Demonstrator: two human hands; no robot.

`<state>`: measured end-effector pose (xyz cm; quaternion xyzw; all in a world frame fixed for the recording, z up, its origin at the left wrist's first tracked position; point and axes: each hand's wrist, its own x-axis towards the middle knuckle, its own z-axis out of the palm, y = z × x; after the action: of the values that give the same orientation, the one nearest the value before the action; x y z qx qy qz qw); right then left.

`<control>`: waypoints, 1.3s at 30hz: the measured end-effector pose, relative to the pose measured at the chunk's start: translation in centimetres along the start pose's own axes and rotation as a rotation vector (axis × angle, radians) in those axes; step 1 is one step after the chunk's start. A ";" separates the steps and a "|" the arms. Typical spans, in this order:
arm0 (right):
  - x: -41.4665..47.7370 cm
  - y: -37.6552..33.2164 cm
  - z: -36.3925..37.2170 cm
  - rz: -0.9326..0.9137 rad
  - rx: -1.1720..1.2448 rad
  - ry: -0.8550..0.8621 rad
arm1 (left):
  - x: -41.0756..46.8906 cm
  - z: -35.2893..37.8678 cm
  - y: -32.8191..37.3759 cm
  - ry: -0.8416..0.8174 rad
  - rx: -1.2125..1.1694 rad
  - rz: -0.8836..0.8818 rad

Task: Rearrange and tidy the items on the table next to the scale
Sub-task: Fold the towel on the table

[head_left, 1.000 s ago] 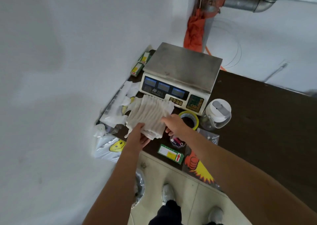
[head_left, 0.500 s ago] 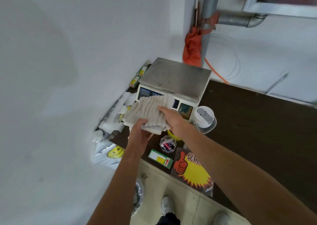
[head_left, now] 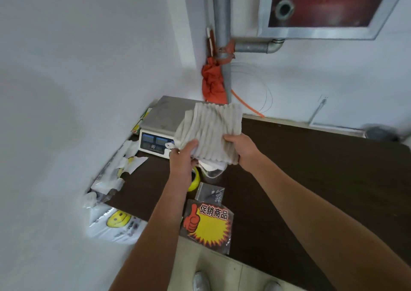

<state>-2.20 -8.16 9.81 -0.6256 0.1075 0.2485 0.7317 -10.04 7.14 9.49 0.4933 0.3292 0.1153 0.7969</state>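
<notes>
Tabletop [head_left: 311, 179], dark brown, in a white corner — scale [head_left: 164, 115] at back — left hand [head_left: 182, 157] and right hand [head_left: 243, 149] clutching a cloth [head_left: 211, 128].

Both forearms [head_left: 169, 213] are bare from the lower edge of the view up to the left hand [head_left: 183, 155] and the right hand [head_left: 241, 148]. A small gold-toned spot [head_left: 178, 151] sits on the left hand, too small to tell what it is. The toes of two pale grey-white shoes [head_left: 200, 280] show, blurred.

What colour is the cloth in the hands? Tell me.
Pale grey-beige with ribbed ridges; the cloth shows best in the head view.
</notes>
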 end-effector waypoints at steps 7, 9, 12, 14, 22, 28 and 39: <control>-1.8 -0.3 -10.9 0.012 -0.101 0.150 | -4.0 7.8 -4.5 -0.025 0.292 0.062; -2.2 0.6 -13.7 0.015 -0.184 0.225 | -4.6 9.0 -6.8 -0.115 0.360 0.024; -2.3 2.5 -17.3 0.019 -0.298 0.297 | -5.4 10.1 -10.6 -0.165 0.463 -0.055; -2.3 3.9 -19.1 0.018 -0.399 0.320 | -5.9 10.4 -12.8 -0.157 0.536 -0.083; -2.7 6.5 -21.6 -0.004 -0.656 0.233 | -6.4 10.5 -16.3 -0.088 0.817 -0.048; -1.5 7.5 -21.3 -0.063 -1.018 0.250 | -5.7 9.9 -18.0 -0.075 1.296 0.130; 1.5 11.7 -17.8 -0.085 -1.422 -0.076 | -0.9 6.8 -22.5 -0.558 1.914 0.590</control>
<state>-3.98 -23.92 -4.43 -0.9459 -0.1308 0.2512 0.1586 -9.55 -9.10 -7.57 0.9896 -0.0467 -0.1221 0.0603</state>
